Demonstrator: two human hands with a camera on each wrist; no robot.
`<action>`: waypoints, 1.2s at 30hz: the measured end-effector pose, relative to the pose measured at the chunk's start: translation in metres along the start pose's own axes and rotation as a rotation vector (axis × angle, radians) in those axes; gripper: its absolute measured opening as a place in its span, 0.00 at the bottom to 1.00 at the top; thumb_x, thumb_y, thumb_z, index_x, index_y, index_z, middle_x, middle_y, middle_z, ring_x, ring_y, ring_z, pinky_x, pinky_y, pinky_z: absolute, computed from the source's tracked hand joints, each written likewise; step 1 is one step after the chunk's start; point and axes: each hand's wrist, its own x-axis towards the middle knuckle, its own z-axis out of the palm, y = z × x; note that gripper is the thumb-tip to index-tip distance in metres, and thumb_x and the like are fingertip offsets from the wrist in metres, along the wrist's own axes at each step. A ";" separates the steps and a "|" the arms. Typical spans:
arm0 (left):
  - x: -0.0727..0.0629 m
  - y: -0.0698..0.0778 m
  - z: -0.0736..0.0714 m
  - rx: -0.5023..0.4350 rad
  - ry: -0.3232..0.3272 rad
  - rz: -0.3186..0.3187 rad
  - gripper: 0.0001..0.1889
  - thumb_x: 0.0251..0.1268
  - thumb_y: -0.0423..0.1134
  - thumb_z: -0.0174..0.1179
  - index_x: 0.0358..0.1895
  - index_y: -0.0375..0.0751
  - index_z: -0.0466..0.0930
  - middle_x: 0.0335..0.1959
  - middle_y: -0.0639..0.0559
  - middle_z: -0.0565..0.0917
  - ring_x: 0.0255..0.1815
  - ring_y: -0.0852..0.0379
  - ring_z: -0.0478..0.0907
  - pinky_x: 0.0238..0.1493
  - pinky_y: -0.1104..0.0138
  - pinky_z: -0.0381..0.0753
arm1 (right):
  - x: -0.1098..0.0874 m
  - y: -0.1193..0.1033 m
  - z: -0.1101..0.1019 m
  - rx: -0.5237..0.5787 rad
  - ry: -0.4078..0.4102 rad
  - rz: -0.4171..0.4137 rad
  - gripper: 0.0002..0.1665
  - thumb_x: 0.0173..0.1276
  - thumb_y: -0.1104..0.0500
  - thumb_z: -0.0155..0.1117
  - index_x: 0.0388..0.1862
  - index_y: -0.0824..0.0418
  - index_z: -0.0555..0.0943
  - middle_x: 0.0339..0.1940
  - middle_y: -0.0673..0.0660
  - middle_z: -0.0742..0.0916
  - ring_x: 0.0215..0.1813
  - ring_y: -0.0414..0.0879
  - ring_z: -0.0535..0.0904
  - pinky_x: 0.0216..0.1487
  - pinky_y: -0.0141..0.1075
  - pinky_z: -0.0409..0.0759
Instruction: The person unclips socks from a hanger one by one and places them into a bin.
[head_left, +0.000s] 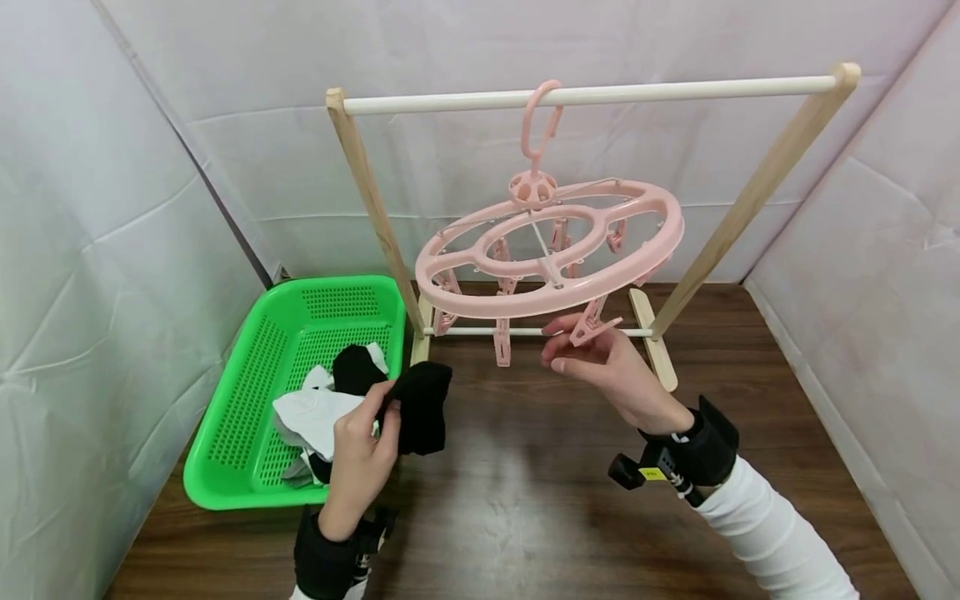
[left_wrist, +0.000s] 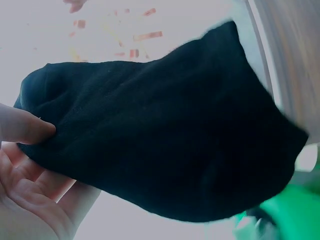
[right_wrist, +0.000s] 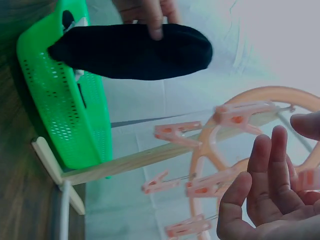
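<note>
A black sock (head_left: pixel 422 408) hangs from my left hand (head_left: pixel 360 454), pinched between thumb and fingers. In the left wrist view the sock (left_wrist: pixel 160 135) spreads out flat, the thumb pressing on one end. My right hand (head_left: pixel 611 375) is at the front right of a pink oval clip hanger (head_left: pixel 487 307), its fingers loosely bent and the thumb apart from them. A pink clothespin (head_left: pixel 592 323) dangles in front of those fingers. In the right wrist view nothing is pinched by the right hand (right_wrist: pixel 272 200); whether it touches the clothespin, I cannot tell.
The hanger hooks over the white rod (head_left: pixel 675 90) of a wooden stand (head_left: pixel 375 200). More pink clips (head_left: pixel 502 342) hang below its ring. At the left, a green basket (head_left: pixel 232 367) holds white socks (head_left: pixel 315 417) and other black and grey pieces. White sheeting surrounds the dark wood floor.
</note>
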 end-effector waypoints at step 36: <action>-0.032 -0.194 -0.060 0.328 0.096 -0.160 0.22 0.73 0.41 0.54 0.67 0.59 0.69 0.60 0.61 0.76 0.53 0.55 0.79 0.51 0.64 0.74 | -0.032 0.029 -0.014 -0.147 -0.179 0.103 0.15 0.68 0.67 0.60 0.52 0.74 0.76 0.43 0.63 0.83 0.47 0.53 0.81 0.48 0.39 0.78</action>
